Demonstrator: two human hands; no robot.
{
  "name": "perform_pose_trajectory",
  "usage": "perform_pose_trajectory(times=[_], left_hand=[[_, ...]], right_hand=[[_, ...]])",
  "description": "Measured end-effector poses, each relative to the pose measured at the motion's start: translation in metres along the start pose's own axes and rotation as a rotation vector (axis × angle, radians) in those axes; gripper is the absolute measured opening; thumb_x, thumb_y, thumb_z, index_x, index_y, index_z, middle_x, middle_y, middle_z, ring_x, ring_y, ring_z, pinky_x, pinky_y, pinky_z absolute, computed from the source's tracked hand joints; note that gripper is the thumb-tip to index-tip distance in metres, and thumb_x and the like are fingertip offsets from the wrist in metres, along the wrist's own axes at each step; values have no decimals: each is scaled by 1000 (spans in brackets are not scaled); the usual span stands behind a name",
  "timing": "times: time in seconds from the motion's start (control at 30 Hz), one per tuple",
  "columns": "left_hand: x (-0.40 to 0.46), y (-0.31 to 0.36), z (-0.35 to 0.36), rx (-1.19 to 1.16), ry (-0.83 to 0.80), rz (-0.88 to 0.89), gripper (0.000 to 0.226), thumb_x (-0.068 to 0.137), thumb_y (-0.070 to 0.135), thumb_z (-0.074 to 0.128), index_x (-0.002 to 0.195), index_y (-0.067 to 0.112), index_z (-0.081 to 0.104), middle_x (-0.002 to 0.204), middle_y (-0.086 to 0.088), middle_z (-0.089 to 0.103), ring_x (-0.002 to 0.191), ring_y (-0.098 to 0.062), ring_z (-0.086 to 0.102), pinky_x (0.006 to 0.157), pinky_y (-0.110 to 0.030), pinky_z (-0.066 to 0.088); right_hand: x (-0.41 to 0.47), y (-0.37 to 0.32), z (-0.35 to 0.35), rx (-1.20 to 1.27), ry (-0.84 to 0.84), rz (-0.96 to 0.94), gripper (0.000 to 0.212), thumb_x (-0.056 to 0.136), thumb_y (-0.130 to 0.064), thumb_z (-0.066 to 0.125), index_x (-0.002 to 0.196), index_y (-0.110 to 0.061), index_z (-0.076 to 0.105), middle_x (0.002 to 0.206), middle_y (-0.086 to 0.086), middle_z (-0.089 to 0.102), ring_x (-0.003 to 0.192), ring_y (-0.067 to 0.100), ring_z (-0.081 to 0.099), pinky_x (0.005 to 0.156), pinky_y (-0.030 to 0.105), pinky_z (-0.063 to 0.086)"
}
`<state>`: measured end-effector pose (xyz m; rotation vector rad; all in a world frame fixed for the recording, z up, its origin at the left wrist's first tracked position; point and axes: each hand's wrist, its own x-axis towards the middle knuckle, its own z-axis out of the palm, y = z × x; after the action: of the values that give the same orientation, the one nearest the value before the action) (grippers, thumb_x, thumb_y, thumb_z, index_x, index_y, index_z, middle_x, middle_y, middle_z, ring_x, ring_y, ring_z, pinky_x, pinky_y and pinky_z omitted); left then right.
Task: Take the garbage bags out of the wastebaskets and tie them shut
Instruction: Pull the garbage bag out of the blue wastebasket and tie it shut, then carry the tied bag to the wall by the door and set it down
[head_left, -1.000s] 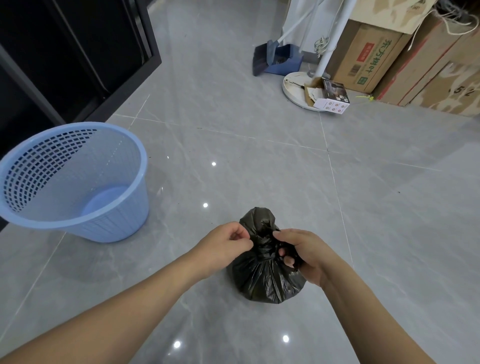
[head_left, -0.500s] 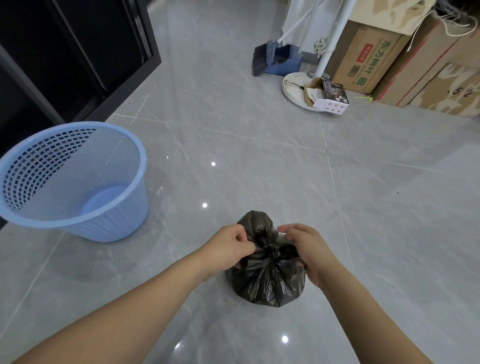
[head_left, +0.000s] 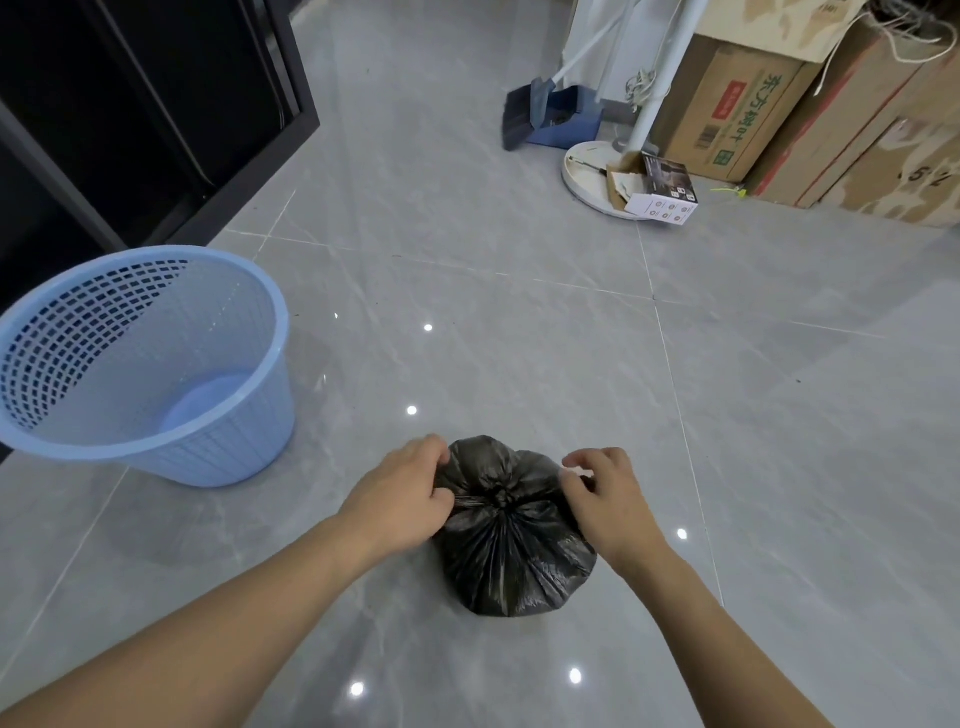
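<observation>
- The black garbage bag (head_left: 511, 540) sits on the grey tiled floor (head_left: 519, 322) at about 6 o'clock in the view, well apart from the blue wastebasket (head_left: 150, 364) at 9 o'clock, which stands empty with its bare bottom showing; the bag is already out, so only the tying is in hand.
- The left hand (head_left: 402, 499) pinches a flap of plastic at the bag's 9 o'clock side, fingers curled round it, thumb underneath.
- The right hand (head_left: 605, 493) holds the opposite side at 3 o'clock; its fingertips are curled at the plastic, though whether they truly grip a flap or only touch it is hard to tell from this angle.
- The two hands are apart, one on each side of the small knot (head_left: 501, 493) at the bag's top centre. Pulling outward in opposite directions is how a knot is cinched, which likely explains the hold.
- The gathers radiate from the knot, so the mouth looks closed; the tying seems nearly done.
- At 1 o'clock, far off, stand cardboard boxes (head_left: 727, 114), a white stand base (head_left: 592, 182) with a small carton (head_left: 654, 189) on it, and a blue dustpan (head_left: 556, 114).
</observation>
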<state>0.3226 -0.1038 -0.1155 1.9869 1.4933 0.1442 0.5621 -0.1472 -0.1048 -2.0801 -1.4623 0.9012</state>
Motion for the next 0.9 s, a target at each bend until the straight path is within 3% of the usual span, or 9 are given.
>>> perform_pose_trajectory(times=[0.1, 0.2, 0.27, 0.37, 0.53, 0.63, 0.73, 0.83, 0.9], left_hand=[[4, 5, -5, 44, 19, 216, 63, 82, 31, 46, 142, 35, 27, 146, 6, 30, 132, -17, 29, 105, -36, 36], [15, 17, -2, 231, -120, 323, 71, 85, 36, 46, 149, 40, 13, 159, 6, 8, 145, -20, 7, 115, -46, 24], [25, 24, 5, 390, -198, 348, 64, 88, 37, 46, 147, 37, 22, 159, 4, 10, 144, -23, 9, 113, -48, 26], [37, 33, 11, 524, -229, 370, 35, 92, 29, 44, 125, 22, 53, 137, -4, 44, 124, -26, 39, 96, -40, 39], [62, 44, 5, 300, -217, 332, 17, 93, 23, 41, 97, 17, 57, 96, 0, 57, 94, -24, 56, 73, -34, 44], [71, 62, -11, 197, -143, 361, 22, 91, 22, 41, 107, 20, 57, 109, 0, 59, 102, -23, 54, 79, -36, 46], [55, 93, -33, 58, -75, 359, 55, 80, 37, 46, 134, 27, 37, 139, 4, 37, 119, -21, 42, 95, -40, 45], [29, 134, -62, 73, -308, 224, 86, 72, 53, 56, 144, 29, 16, 147, 3, 21, 120, -22, 42, 95, -41, 47], [17, 171, -86, 137, -361, 204, 65, 83, 39, 57, 138, 21, 28, 135, -8, 39, 102, -24, 54, 85, -38, 51]], right_hand=[[-4, 3, -5, -273, -211, -96, 58, 77, -54, 51, 131, -33, 46, 133, -9, 35, 120, 14, 38, 103, 35, 34], [-5, 5, -2, -639, -266, -189, 65, 77, -56, 49, 137, -35, 39, 134, -7, 42, 123, 22, 38, 103, 38, 34], [-1, 6, 0, -659, -227, -214, 50, 82, -48, 51, 130, -32, 50, 123, -3, 53, 112, 23, 48, 95, 35, 41], [5, 7, -3, -632, -152, -245, 30, 87, -39, 51, 112, -28, 62, 104, -2, 59, 98, 23, 56, 82, 33, 46], [11, 4, -14, -457, -93, -185, 18, 89, -33, 51, 100, -26, 64, 93, -4, 61, 87, 18, 58, 74, 32, 48], [8, -10, -39, -322, -22, -109, 14, 89, -30, 57, 96, -23, 67, 88, -5, 59, 82, 16, 56, 69, 27, 45], [-8, -37, -76, -253, -6, -46, 9, 89, -25, 59, 91, -21, 67, 80, -6, 52, 75, 14, 51, 61, 19, 36], [-30, -79, -127, -212, 0, 29, 12, 89, -23, 59, 90, -15, 68, 84, -2, 58, 78, 16, 55, 69, 29, 46], [-49, -111, -171, -195, 19, 84, 13, 89, -23, 60, 86, -13, 67, 83, -1, 61, 76, 17, 57, 70, 34, 50]])
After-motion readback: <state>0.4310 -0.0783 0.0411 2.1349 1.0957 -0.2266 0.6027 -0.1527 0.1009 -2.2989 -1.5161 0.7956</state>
